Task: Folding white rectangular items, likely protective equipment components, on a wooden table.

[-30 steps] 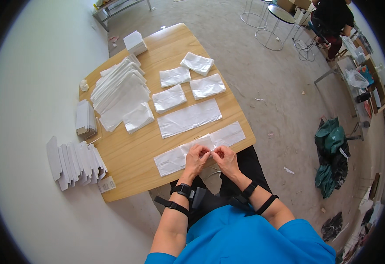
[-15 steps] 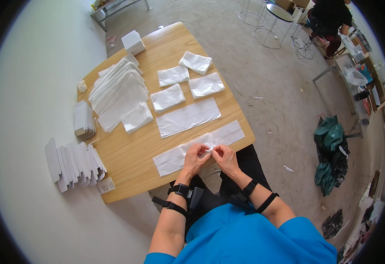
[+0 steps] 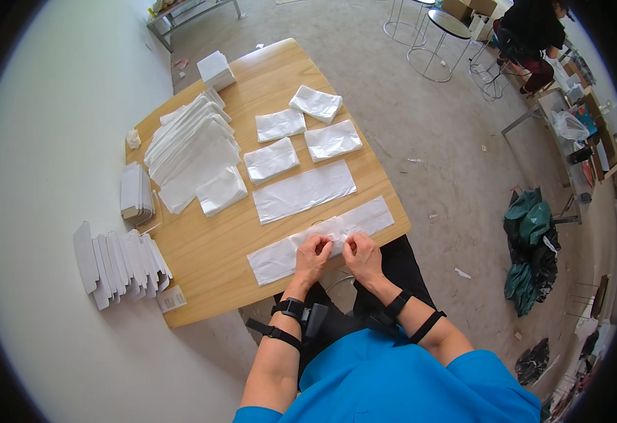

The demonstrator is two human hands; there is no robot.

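Observation:
Along the near edge of the wooden table lies a long strip of thin white sheet, maybe soft plastic or tissue. My left hand and my right hand are over its middle, a small gap apart, fingertips pinched together. A bit of the thin white material seems to be between the fingers of each hand; its exact form is too small to tell. Just beyond lies a second flat white strip. Farther back are several folded white packets, such as the nearest left one.
A fanned pile of white sheets covers the table's left part. White cartons and a row of flat white cards stand by the wall. Green and black bags lie on the floor at right. Another person sits far right.
My hands have drawn slightly apart from each other over the strip. The other things on the table keep their places; the whole view has shifted slightly.

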